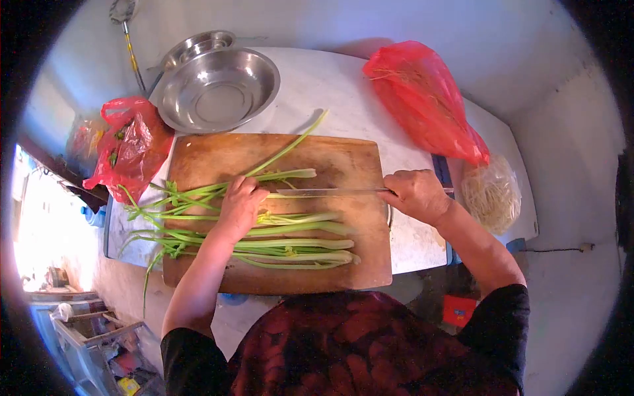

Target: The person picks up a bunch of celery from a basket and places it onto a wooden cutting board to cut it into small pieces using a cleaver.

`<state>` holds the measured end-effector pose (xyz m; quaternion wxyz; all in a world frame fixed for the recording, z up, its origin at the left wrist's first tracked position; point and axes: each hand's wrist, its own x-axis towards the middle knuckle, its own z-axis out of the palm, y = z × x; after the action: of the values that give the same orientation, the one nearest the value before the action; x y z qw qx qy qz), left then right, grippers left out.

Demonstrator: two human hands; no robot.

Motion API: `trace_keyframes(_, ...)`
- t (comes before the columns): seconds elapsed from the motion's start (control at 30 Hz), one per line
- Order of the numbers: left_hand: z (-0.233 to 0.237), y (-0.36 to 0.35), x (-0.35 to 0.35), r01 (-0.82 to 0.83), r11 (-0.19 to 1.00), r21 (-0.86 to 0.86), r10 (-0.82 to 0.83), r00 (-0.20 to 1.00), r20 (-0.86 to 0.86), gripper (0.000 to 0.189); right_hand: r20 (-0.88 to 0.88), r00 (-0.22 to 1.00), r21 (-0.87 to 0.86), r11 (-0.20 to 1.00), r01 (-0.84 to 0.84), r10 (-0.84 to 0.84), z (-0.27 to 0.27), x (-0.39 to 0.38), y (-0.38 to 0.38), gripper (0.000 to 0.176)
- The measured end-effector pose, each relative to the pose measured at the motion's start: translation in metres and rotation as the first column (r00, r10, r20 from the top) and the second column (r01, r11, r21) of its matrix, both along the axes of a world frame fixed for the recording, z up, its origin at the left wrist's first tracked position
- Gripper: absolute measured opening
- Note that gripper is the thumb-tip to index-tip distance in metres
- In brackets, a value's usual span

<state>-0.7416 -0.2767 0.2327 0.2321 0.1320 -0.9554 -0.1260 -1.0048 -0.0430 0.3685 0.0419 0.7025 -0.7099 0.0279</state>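
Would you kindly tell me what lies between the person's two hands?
In the head view, the knife blade lies between the left hand and right hand, over the cutting board near celery stalks.

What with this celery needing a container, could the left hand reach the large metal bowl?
Probably yes: the large metal bowl sits just beyond the cutting board, with nothing tall between, though the left hand would first have to release the celery.
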Motion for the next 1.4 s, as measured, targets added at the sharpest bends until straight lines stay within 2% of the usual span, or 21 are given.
trace_keyframes(0.17,0.0,0.0,-0.002,0.004,1.0,-0.026,-0.005,1.0,-0.028,0.022,0.015,0.999,-0.01,0.999,-0.035,0.035,-0.003,-0.001,-0.004,0.022)
trace_keyframes(0.27,0.001,0.002,-0.003,-0.009,0.998,-0.065,0.003,0.996,-0.084,0.018,-0.002,0.999,-0.003,0.999,-0.044,0.044,0.014,0.003,-0.005,0.022)
trace_keyframes(0.37,-0.003,-0.002,-0.003,0.014,0.999,0.043,-0.013,1.0,-0.028,0.013,0.081,0.997,-0.051,0.999,0.002,0.003,0.018,-0.004,-0.004,0.025)
trace_keyframes(0.47,-0.003,-0.005,-0.003,0.052,0.997,0.048,-0.049,0.997,-0.057,0.014,0.051,0.998,0.018,0.999,0.03,-0.03,0.018,-0.004,-0.001,0.023)
trace_keyframes(0.77,-0.001,-0.004,-0.005,0.029,0.999,0.044,-0.026,0.998,-0.059,0.003,0.023,1.0,0.085,0.996,0.013,-0.015,0.005,-0.01,-0.004,0.024)
trace_keyframes(0.87,0.002,-0.003,-0.004,0.036,0.995,0.092,-0.03,0.997,-0.067,0.002,0.051,0.998,0.095,0.995,0.026,-0.031,0.013,-0.005,-0.007,0.026)
trace_keyframes(0.97,0.0,-0.006,-0.004,0.074,0.995,0.067,-0.068,0.994,-0.087,0.008,0.009,0.999,0.176,0.984,0.04,-0.042,0.017,-0.005,-0.012,0.027)
trace_keyframes(1.17,0.0,-0.006,-0.004,0.063,0.996,0.066,-0.059,0.996,-0.066,0.008,-0.104,0.994,0.338,0.939,0.064,-0.03,0.03,0.006,-0.027,0.028)
trace_keyframes(1.27,-0.001,-0.006,-0.003,0.059,0.996,0.065,-0.055,0.997,-0.057,0.008,-0.152,0.986,0.256,0.966,-0.025,0.065,0.028,0.003,-0.028,0.024)
trace_keyframes(1.4,-0.003,-0.005,-0.004,0.054,0.998,0.033,-0.05,0.991,-0.126,0.007,-0.089,0.996,0.277,0.961,0.006,0.02,0.021,-0.002,-0.028,0.024)
